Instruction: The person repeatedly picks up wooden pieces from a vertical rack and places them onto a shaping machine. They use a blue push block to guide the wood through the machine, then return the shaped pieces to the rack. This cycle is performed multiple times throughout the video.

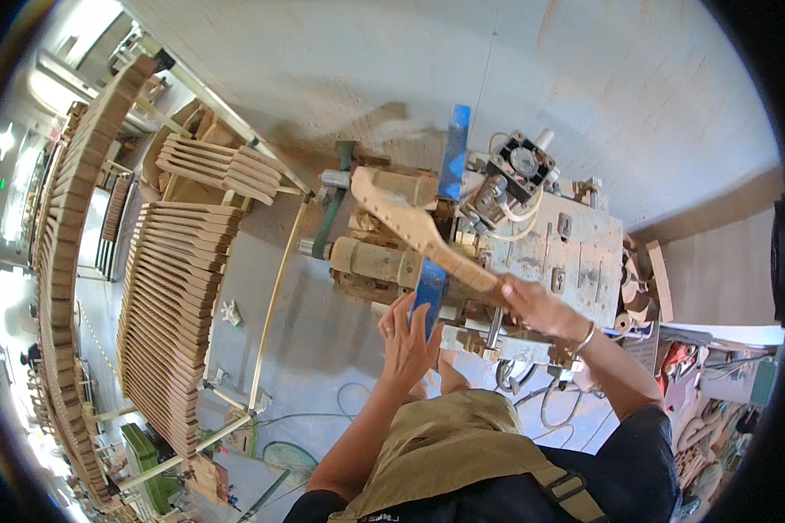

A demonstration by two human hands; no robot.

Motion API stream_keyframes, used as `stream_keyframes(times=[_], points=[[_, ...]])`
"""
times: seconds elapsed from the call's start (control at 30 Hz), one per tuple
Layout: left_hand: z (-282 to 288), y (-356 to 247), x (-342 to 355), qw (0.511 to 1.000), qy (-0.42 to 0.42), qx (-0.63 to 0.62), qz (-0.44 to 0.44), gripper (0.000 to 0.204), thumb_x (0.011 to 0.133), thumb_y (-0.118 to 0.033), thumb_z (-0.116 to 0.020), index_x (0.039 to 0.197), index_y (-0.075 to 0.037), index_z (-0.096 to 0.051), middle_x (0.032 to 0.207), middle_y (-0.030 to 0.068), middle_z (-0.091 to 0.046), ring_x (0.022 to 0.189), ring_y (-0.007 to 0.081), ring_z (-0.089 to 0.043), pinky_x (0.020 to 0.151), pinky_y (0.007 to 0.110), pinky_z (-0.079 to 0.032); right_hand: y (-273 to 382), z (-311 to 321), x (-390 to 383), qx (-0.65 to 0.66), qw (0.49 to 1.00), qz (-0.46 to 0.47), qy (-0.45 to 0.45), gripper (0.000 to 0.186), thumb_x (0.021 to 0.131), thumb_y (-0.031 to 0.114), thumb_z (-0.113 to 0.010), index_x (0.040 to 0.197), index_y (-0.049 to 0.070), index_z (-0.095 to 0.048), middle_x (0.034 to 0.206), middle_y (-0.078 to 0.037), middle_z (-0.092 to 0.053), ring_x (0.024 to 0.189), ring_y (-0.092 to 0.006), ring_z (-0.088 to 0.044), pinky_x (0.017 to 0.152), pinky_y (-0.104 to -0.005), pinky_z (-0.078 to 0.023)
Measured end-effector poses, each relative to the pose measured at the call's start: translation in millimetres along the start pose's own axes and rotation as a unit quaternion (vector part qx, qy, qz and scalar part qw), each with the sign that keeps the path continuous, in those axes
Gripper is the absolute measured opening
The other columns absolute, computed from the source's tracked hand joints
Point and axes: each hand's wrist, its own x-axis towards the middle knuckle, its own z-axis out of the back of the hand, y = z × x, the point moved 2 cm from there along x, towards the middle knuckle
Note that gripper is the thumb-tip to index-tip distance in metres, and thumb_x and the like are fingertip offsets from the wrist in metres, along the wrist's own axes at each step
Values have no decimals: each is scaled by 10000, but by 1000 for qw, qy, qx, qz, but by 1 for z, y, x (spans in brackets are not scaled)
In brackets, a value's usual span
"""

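My right hand is closed around the narrow end of a wooden guitar neck. The neck slants up to the left over the machine, its broad headstock farthest from the hand and showing small holes along its edge. Below it, my left hand has its fingers apart at the near end of a blue bar; whether they press on it is hard to tell. Another blue bar stands out at the far side. Beneath the neck are the machine's dusty rollers, partly hidden by the wood.
A rack on the left carries many stacked guitar necks, with more on an upper row. A metal plate and a pneumatic unit sit right of the rollers. Hoses hang below. A wall rises behind.
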Motion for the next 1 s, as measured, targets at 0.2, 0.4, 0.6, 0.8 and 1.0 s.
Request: stream_keyframes(times=[0.2,0.4,0.6,0.8,1.0], points=[[-56,17,-6,997,63,27,29,577,893,-183,-762,1389,-14,-521,1516,169,-463,1375,408,-449,1142,569,-313,-76,7,51,-76,983,62,-155,566,1144,447,-380,1444,-3,-548,1149,-273,-716,1064,-388,-704,990,-465,-545],[-58,18,-5,996,65,47,35,556,893,-139,-744,1387,-26,-514,1504,155,-478,1366,387,-459,1125,541,-344,-101,25,97,-69,978,59,-187,382,1082,279,-598,1274,-38,-690,1161,-268,-719,1048,-407,-701,942,-437,-553],[-55,15,-3,998,47,39,26,540,888,-123,-741,1372,-48,-514,1506,136,-471,1364,374,-462,1106,540,-354,-122,25,111,-115,922,214,-303,290,1013,189,-696,1226,-7,-721,1086,-254,-722,952,-418,-702,843,-453,-562],[-52,18,-4,999,32,40,15,548,881,-114,-745,1375,-57,-515,1499,141,-478,1349,375,-474,1073,534,-371,-98,23,111,-211,892,224,-332,304,958,193,-745,1212,27,-742,1067,-239,-731,993,-445,-669,944,-503,-521],[-55,18,-5,999,1,47,-11,545,883,-117,-746,1372,-43,-516,1493,156,-480,1333,384,-481,1050,528,-375,-126,14,123,-319,833,225,-392,524,951,185,-744,1462,244,-645,1237,-172,-648,1097,-397,-620,949,-491,-513]])
